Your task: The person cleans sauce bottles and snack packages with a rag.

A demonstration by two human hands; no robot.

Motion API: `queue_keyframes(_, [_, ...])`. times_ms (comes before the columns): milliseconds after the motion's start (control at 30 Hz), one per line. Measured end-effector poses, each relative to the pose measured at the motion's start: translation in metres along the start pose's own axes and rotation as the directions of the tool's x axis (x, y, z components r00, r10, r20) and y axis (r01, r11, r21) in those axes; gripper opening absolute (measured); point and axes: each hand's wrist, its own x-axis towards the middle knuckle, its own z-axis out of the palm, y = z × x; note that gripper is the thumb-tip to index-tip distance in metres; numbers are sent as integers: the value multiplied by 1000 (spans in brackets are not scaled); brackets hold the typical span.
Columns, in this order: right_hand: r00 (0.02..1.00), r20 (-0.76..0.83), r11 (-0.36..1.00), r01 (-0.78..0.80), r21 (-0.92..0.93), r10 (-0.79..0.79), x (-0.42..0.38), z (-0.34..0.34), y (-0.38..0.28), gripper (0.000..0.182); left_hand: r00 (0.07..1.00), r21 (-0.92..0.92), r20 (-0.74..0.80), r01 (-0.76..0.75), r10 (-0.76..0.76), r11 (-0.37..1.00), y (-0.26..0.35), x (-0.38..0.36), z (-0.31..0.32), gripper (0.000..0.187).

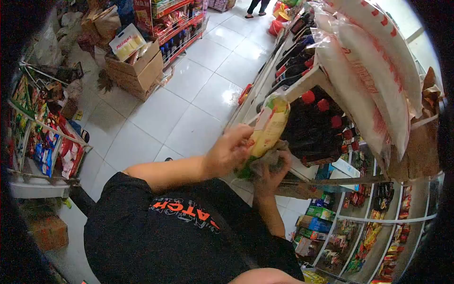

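A yellow plastic pack or bottle with green ends and red and white print is held tilted in front of my chest. My left hand is closed at its left side, with the fingers curled against it. Around its lower right part, my right hand is closed on a greyish, crumpled cloth that presses against the pack. Just beyond the hands, a shelf holds dark bottles with red caps. The pack's exact kind cannot be made out.
Large clear bags of white contents stand at the upper right. Lower right are racks of hanging sachets. An open cardboard box sits on the tiled floor, near a red shelf. Another person's legs show far off.
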Motion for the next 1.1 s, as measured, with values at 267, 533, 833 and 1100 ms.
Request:
queue_keyframes(267, [912, 133, 859, 410, -305, -388, 18, 8, -12, 40, 972, -61, 115, 215, -207, 975, -6, -24, 2, 83])
queue_keyframes(533, [883, -15, 883, 468, -34, -468, 44, 13, -32, 44, 903, 77, 353, 234, -246, 969, 22, -28, -8, 72])
queue_keyframes(833, [748, 384, 826, 558, 79, -541, 19, 40, -33, 20, 999, -384, -18, 30, -40, 923, 33, -23, -36, 67])
queue_keyframes(1100, [879, -101, 874, 475, 98, -466, 37, 28, -49, 34, 854, -128, 429, 381, -296, 916, 35, -33, -20, 71])
